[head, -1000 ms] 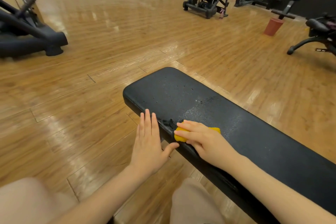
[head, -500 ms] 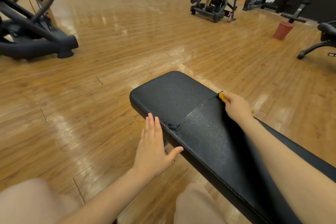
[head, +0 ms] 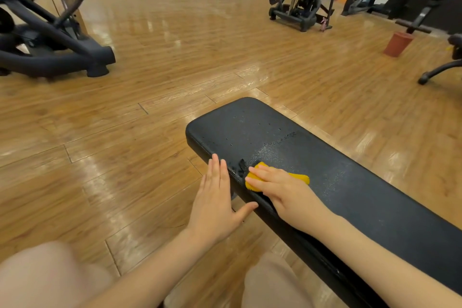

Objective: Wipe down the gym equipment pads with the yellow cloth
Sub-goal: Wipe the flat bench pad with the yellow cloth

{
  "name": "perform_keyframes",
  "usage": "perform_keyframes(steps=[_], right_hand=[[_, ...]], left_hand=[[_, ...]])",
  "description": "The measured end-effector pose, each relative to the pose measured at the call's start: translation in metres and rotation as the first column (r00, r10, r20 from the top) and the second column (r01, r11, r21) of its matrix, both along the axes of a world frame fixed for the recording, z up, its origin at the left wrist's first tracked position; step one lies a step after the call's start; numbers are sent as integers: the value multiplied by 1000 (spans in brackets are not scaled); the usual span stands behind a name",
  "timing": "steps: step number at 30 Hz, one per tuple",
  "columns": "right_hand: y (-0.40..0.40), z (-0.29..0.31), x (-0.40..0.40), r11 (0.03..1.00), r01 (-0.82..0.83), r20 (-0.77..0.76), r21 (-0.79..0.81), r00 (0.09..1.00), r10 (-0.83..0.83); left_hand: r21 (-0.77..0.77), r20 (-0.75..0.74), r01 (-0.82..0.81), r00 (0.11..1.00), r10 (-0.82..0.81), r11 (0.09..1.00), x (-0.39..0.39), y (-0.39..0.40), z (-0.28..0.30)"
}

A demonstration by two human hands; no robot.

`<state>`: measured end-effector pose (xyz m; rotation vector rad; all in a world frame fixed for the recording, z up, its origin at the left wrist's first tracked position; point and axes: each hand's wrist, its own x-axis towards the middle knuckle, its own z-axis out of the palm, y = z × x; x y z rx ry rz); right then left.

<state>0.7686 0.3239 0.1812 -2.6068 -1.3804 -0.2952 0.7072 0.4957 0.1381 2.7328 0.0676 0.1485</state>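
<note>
A long black bench pad runs from the middle of the view to the lower right. My right hand presses the yellow cloth flat on the pad's near edge, fingers covering most of it. A torn patch in the pad's skin lies just left of the cloth. My left hand rests flat and open against the pad's near side, fingers together, thumb out toward the pad. A duller wiped band crosses the pad from the cloth to the far edge; droplets speckle the end of the pad.
Wooden floor surrounds the bench. A black machine base stands at the left, a weight rack at the back, a red bucket and a black chair leg at the right. My knees fill the bottom edge.
My right hand with the cloth went across the pad to its far edge, then came back to the near edge beside the torn patch. My left hand stayed put.
</note>
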Motion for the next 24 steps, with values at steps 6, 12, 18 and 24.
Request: perform_keyframes(steps=[6,12,18,24], right_hand=[[12,0,18,999,-42,-107,29,993,45],[6,0,39,997,14,-149,79,989,-2],[-27,8,132,876,463,-276,135,867,-415],[-12,11,136,785,617,-192,55,778,-598]], left_hand=[[-13,11,7,1000,-7,1000,1,-2,-1],[-13,-17,-19,1000,19,1000,-1,-3,7],[13,-49,-24,999,24,1000,-3,-4,11],[-20,-68,-53,996,52,998,-1,4,14]])
